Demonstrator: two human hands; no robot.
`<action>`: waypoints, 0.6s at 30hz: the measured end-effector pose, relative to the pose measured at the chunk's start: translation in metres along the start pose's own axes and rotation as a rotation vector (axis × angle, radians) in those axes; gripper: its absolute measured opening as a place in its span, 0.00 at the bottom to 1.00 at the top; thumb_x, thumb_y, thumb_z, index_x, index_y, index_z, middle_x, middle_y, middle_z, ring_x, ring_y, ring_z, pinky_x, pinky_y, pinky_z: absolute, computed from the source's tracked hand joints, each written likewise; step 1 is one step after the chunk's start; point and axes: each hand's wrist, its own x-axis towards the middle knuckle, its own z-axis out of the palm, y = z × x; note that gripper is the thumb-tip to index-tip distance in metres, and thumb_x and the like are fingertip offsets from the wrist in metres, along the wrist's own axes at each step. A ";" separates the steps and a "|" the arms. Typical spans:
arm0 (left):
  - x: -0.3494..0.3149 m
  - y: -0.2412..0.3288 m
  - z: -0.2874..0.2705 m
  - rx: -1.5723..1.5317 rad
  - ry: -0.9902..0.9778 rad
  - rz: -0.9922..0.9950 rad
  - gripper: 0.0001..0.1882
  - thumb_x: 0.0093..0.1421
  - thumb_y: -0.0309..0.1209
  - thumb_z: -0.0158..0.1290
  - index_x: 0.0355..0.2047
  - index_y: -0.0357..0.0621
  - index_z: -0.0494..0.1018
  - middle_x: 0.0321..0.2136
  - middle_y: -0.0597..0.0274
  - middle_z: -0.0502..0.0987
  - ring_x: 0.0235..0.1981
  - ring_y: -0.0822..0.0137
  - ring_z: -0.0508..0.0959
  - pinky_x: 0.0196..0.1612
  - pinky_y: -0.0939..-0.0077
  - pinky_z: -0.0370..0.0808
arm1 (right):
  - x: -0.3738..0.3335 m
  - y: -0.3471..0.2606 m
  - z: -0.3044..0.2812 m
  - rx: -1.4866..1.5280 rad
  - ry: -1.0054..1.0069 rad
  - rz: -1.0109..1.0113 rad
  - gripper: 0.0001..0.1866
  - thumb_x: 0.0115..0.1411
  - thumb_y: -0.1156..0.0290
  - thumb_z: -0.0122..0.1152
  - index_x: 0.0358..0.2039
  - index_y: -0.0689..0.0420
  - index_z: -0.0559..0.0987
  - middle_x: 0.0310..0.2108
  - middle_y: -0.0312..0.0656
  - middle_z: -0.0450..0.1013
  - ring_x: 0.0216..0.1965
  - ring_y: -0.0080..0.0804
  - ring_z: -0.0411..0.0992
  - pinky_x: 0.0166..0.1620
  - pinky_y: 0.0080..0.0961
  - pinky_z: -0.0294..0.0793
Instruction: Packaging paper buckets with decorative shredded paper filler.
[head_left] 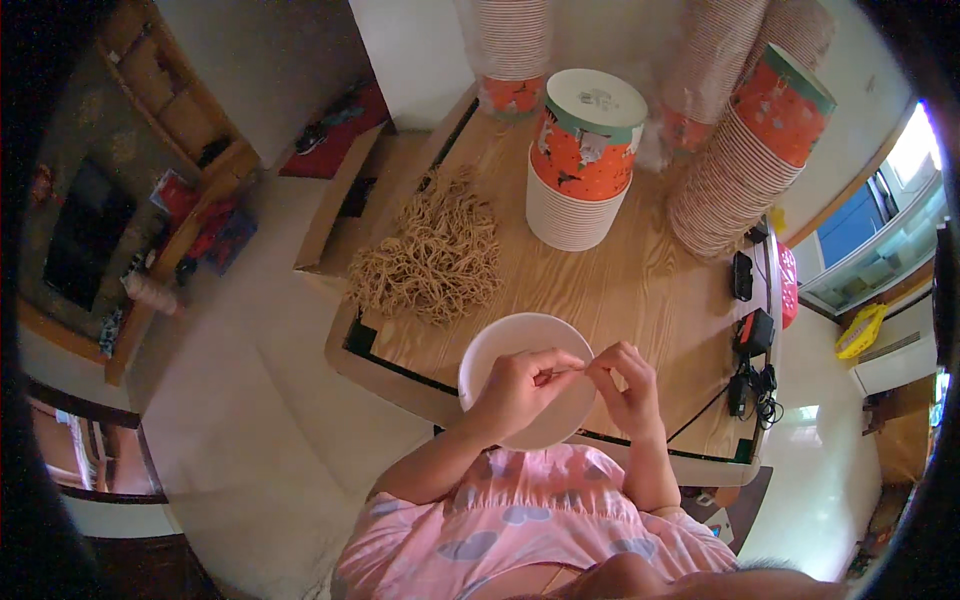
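A white paper cup [500, 345] stands open-side up at the near edge of the wooden table [640, 290]. Above its rim my left hand [518, 385] and my right hand [625, 385] pinch the two ends of a short tan cord piece [570, 371] stretched between the fingertips. A loose heap of the same tan cord pieces [432, 258] lies on the table's left part, beyond the cup.
A stack of orange-patterned paper cups [580, 165] stands mid-table, upside down. Taller leaning stacks [745, 170] fill the far right, another stack [512, 55] the far edge. Black chargers and cables [750, 345] lie along the right edge. A wooden shelf unit [170, 110] stands at left.
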 end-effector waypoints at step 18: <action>0.022 -0.014 0.005 0.475 -0.229 0.190 0.05 0.50 0.30 0.52 0.23 0.44 0.75 0.22 0.58 0.76 0.26 0.56 0.76 0.30 0.62 0.72 | -0.026 0.035 0.007 0.274 0.081 0.463 0.10 0.63 0.68 0.47 0.31 0.62 0.72 0.27 0.36 0.71 0.29 0.22 0.68 0.33 0.20 0.68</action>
